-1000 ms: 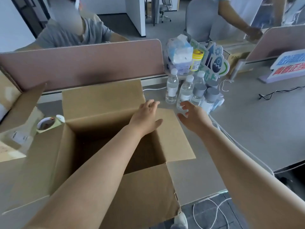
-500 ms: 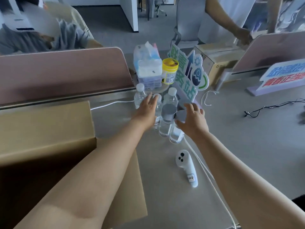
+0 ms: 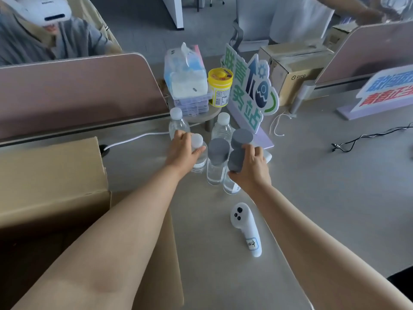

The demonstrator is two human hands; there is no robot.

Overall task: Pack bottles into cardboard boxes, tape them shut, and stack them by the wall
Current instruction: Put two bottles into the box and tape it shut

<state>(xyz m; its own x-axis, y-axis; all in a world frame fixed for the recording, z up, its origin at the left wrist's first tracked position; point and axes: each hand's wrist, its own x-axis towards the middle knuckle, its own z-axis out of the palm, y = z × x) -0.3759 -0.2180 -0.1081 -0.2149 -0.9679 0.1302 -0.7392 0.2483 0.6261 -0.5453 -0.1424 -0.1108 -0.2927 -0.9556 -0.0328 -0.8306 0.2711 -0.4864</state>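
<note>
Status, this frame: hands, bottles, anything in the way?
Left hand grips white-capped bottle. Right hand grips grey-capped bottle. Box at left. Controller on desk, not blocking.

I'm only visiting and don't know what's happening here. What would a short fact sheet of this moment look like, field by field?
Left hand: grips a white-capped bottle
Right hand: grips a grey-capped bottle near its top
Other bottles: four, upright, two white-capped, two grey-capped
Cardboard box: open, left of the bottles
Desk: grey, bottles stand on it
White controller: lying flat, nearer the person than the bottles
</note>
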